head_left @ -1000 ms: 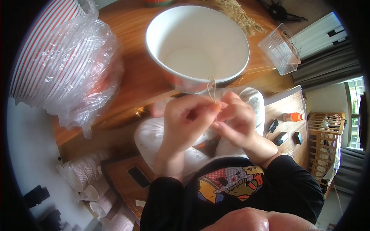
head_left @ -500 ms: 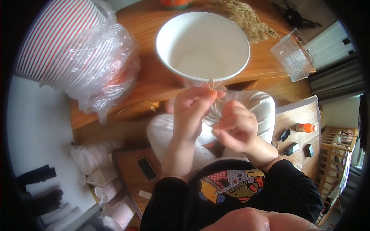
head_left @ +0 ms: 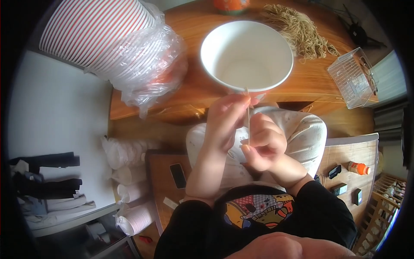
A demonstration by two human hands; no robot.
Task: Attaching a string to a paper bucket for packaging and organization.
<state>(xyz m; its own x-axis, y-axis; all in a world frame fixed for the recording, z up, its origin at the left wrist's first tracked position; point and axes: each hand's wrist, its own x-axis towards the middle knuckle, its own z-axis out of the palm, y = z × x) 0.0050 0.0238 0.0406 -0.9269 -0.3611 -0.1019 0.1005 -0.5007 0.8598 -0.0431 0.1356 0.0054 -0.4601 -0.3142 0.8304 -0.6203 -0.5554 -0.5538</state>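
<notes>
A thin tan string [head_left: 249,123] runs nearly straight between my two hands over my lap. Its upper end is pinched between the thumb and fingers of my left hand [head_left: 223,120], just below the rim of a large white paper bucket [head_left: 206,64]. Lower down, my right hand [head_left: 266,140] grips the string between thumb and bent forefinger. A short tip of string sticks up above my left fingertips, in front of the bucket. The bucket stands on the wooden table with its mouth toward me, and nothing shows inside it.
A tangled heap of tan strings [head_left: 304,34] lies behind the bucket to the right. Nested striped buckets [head_left: 99,32] in clear plastic [head_left: 151,64] fill the table's left. A clear plastic basket [head_left: 347,80] sits at the right edge. A phone [head_left: 177,175] lies beside my left leg.
The string, slightly curved with a loop at its top before, is now straighter between my hands. My hands keep their pinches. The whole view has shifted, so the table things appear farther right.
</notes>
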